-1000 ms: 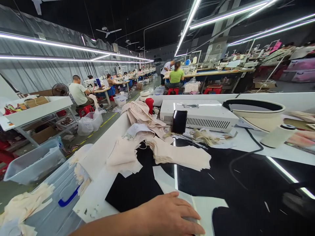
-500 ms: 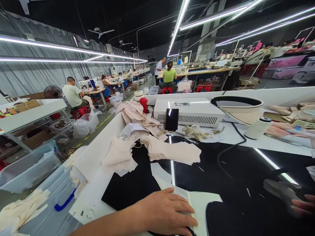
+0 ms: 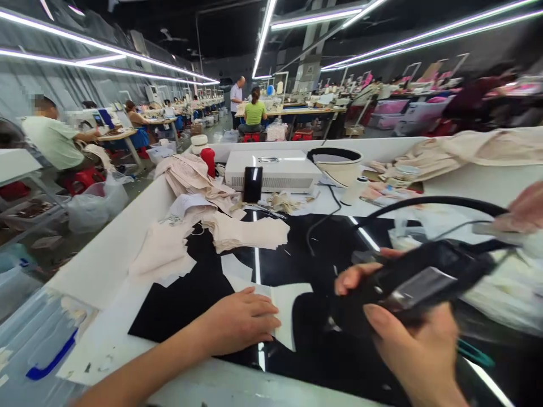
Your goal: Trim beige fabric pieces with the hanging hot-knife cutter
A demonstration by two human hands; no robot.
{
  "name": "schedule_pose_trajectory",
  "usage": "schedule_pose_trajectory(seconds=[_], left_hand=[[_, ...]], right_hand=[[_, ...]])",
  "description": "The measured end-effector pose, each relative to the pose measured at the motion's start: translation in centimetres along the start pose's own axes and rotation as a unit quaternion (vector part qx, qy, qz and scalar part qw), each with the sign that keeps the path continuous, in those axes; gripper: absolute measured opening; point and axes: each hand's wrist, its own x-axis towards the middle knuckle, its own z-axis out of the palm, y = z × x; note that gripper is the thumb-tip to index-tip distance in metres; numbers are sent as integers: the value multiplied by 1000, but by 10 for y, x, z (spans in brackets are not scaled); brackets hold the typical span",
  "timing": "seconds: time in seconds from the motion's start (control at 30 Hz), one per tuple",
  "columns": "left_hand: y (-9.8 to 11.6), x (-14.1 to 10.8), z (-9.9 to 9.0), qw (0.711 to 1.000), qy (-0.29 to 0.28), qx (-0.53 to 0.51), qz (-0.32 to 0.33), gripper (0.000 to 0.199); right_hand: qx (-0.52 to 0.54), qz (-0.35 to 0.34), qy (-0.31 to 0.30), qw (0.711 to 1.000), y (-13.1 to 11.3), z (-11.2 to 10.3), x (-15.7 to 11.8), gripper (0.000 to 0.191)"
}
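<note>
Left hand [image 3: 241, 319] palm down, fingers extended and slightly parted, pressing on a pale cloth piece [image 3: 285, 316]; nothing gripped. Piece lies flat under and just beyond the fingertips: off-white with a faint green cast, thin, 1 line showing near the fingers, right edge curving inward and tapering to a point toward the wearer. Right hand [image 3: 424, 345] raised to the right of the left, well apart from it, thumb and fingers closed around a black tool [image 3: 424, 282]. Tool tilted, bulky, motion-blurred; body dark, 1 grey, paler rectangular patch on its upper side; finer detail not legible. Thick black cord [image 3: 432, 200] arches above the right hand. Beyond the left hand: stacked cream pieces [image 3: 250, 232], layered, edges uneven. To its left, a matte black sheet [image 3: 169, 305]. At far right, 1 other hand [image 3: 526, 209], blurred; whose, cannot tell.
</note>
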Motion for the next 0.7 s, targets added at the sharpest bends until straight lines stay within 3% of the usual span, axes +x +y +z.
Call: schedule_pose_trajectory(seconds=[0.07, 0.27, 0.47, 0.57, 0.7], left_hand=[[4, -2, -4, 999, 28, -22, -7, 17], [15, -1, -8, 998, 28, -62, 19, 10], [18, 11, 5, 998, -6, -58, 38, 13], [18, 14, 12, 997, -3, -51, 54, 10], [18, 16, 15, 997, 16, -48, 54, 21]], right_hand=[[38, 4, -26, 999, -4, 10, -5, 47], [127, 12, -45, 991, -10, 31, -27, 48], [144, 10, -32, 989, -11, 39, -42, 49], [138, 12, -20, 990, -9, 41, -46, 52], [137, 8, -12, 990, -7, 44, -51, 54]])
